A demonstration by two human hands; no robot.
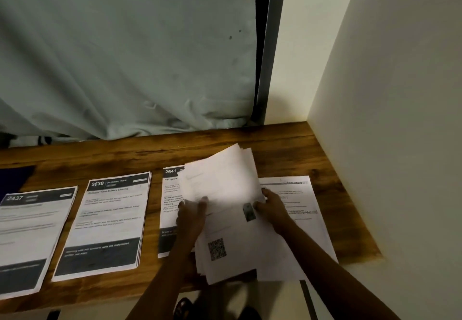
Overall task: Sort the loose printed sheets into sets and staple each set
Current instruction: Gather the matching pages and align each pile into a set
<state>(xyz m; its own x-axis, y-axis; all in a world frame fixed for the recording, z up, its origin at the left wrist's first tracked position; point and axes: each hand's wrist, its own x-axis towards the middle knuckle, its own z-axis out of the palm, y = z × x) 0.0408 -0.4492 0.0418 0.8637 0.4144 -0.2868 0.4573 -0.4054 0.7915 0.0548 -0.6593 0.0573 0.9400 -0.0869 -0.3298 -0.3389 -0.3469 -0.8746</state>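
Printed sheets lie in separate piles along the wooden surface [150,154], and one more batch is up in the hands. At the far left sits the pile headed 2437 [32,239], several sheets deep, its left side cut off by the frame. Just right of it, with bare wood between, is the pile headed 3638 [105,224], also several sheets thick and roughly squared. Next comes the pile headed 2641 [170,194], its right half hidden behind the loose bundle [225,207], which is held tilted above the near edge with its sheets fanned and uneven. The left hand [191,217] grips the bundle's left edge with curled fingers, and the right hand [271,209] pinches its right edge, thumb on top. Furthest right, partly under the right forearm, a pile of plainer text sheets [300,207] lies close to the wall [387,119]

Sorting looks well along but unfinished: four piles are laid out and the bundle is yet to be dealt. No stapler shows, and any staple in a pile would be too small to make out, so stapling probably lies wholly ahead
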